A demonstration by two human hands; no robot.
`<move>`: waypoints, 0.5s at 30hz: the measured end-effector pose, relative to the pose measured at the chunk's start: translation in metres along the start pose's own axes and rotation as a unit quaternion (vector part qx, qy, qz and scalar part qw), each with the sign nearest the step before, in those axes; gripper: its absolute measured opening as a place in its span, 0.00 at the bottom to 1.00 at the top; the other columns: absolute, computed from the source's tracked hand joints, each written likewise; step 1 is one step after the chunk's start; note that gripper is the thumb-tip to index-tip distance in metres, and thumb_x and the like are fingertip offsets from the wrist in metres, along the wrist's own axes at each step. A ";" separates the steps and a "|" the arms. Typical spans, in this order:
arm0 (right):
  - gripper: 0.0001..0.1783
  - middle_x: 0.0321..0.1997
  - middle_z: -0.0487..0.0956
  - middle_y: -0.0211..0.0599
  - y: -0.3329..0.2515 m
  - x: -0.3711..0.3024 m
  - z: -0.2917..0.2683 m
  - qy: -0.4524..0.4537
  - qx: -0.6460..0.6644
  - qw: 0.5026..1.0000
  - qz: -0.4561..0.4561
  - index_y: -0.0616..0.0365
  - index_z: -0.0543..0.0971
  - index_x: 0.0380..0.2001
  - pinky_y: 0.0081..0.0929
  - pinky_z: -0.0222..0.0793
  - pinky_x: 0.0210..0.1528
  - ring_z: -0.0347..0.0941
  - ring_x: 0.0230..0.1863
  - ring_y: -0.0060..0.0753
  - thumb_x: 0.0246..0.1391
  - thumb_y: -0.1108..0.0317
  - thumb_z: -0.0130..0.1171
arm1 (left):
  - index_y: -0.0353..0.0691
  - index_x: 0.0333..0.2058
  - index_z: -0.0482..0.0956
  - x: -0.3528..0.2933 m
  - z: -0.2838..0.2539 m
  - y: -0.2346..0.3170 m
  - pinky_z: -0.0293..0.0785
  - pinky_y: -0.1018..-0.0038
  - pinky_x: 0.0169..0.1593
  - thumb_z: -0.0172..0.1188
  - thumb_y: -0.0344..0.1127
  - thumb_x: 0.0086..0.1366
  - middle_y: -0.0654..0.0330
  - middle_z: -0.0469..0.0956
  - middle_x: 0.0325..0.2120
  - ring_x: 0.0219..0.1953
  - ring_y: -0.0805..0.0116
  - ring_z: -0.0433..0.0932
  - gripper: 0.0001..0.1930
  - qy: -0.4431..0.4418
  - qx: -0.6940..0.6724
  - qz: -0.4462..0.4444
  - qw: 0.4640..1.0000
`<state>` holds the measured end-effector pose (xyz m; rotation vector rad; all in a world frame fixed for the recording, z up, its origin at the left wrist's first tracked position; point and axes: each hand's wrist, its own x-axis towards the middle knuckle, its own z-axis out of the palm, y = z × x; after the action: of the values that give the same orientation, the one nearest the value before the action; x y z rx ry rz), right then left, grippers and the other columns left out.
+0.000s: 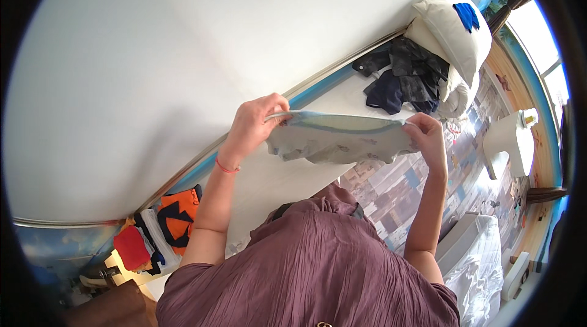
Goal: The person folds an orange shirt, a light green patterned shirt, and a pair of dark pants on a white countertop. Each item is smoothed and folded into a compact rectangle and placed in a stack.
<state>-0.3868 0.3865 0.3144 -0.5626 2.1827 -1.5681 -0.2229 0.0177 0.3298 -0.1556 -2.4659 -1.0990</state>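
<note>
Between my hands hangs a pale garment [342,143] with a small print and a light blue-green band along its upper edge. My left hand [254,122] pinches one end of that band, with a thin red string on the wrist. At the other end, the band is gripped in the fingers of my right hand [426,134]. The cloth is stretched nearly level between them, and its lower edge droops in loose waves. Whether it is a top or a bottom I cannot tell. Under it lies a white bed surface [257,189].
Dark clothes [406,76] lie heaped near white pillows [452,33], with a blue cloth [466,16] on top. Folded stacks, including an orange and navy garment [178,214] and a red one [131,247], sit at the lower left. A white wall [153,70] borders the bed.
</note>
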 end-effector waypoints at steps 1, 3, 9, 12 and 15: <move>0.05 0.29 0.75 0.21 0.000 -0.001 -0.005 -0.021 -0.011 1.000 0.015 0.63 0.84 0.35 0.15 0.62 0.30 0.68 0.29 0.09 0.54 0.77 0.64 | 0.41 0.40 0.78 -0.003 -0.002 -0.004 0.70 0.74 0.27 0.67 0.22 0.58 0.60 0.75 0.20 0.22 0.72 0.76 0.12 0.007 0.034 -0.028 0.999; 0.04 0.29 0.75 0.22 -0.004 -0.006 -0.009 -0.110 -0.007 0.994 -0.015 0.64 0.84 0.33 0.15 0.61 0.30 0.68 0.29 0.10 0.53 0.77 0.65 | 0.41 0.39 0.79 0.002 -0.008 0.008 0.68 0.78 0.25 0.67 0.22 0.58 0.61 0.75 0.16 0.20 0.75 0.76 0.11 0.017 0.098 -0.081 0.992; 0.05 0.27 0.72 0.22 -0.009 -0.007 -0.030 -0.094 0.015 0.995 -0.023 0.68 0.82 0.28 0.17 0.64 0.33 0.68 0.29 0.14 0.50 0.75 0.65 | 0.36 0.34 0.86 0.023 -0.017 0.006 0.69 0.82 0.29 0.66 0.26 0.61 0.63 0.79 0.19 0.22 0.82 0.72 0.03 -0.112 -0.031 -0.156 0.981; 0.08 0.25 0.74 0.19 -0.004 0.003 -0.031 -0.074 -0.033 0.996 0.039 0.68 0.82 0.29 0.17 0.64 0.33 0.68 0.29 0.13 0.53 0.71 0.64 | 0.35 0.36 0.87 0.045 -0.019 -0.017 0.71 0.77 0.31 0.64 0.31 0.65 0.61 0.81 0.24 0.24 0.77 0.74 0.06 -0.193 0.006 -0.170 0.966; 0.12 0.25 0.76 0.19 0.011 0.009 -0.038 -0.064 -0.009 0.997 0.028 0.67 0.84 0.32 0.17 0.63 0.31 0.67 0.28 0.10 0.57 0.65 0.66 | 0.40 0.38 0.88 0.075 -0.013 -0.030 0.75 0.73 0.34 0.62 0.36 0.67 0.56 0.79 0.29 0.30 0.71 0.81 0.09 -0.221 0.054 -0.151 0.962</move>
<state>-0.4152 0.4148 0.3143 -0.5868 2.0996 -1.4448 -0.2939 -0.0170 0.3492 0.0141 -3.0214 -1.1459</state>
